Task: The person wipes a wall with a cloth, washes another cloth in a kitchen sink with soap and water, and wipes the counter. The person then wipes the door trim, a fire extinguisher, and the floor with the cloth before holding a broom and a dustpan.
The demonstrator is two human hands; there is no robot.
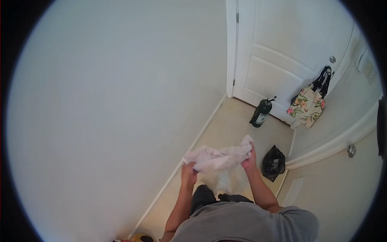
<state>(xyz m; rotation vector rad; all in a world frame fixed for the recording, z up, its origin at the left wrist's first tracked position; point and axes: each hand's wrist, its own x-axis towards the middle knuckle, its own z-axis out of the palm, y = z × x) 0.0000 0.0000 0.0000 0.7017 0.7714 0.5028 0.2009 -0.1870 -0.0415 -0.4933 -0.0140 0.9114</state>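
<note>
Two grips partly hidden by cloth (217, 158): my left hand (188, 174) and right hand (250, 160) half-closed, grasping opposite ends.

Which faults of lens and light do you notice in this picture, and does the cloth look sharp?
Head view: black rounded corners, with a bluish fringe at the left border; head view: lens distortion seems to bow the white trim at right; head view: soft light on the wall, no strong glare; head view: the pale cloth looks slightly soft, its fine texture unreadable.

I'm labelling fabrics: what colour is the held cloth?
The cloth is pale pinkish white, in the head view.
</note>
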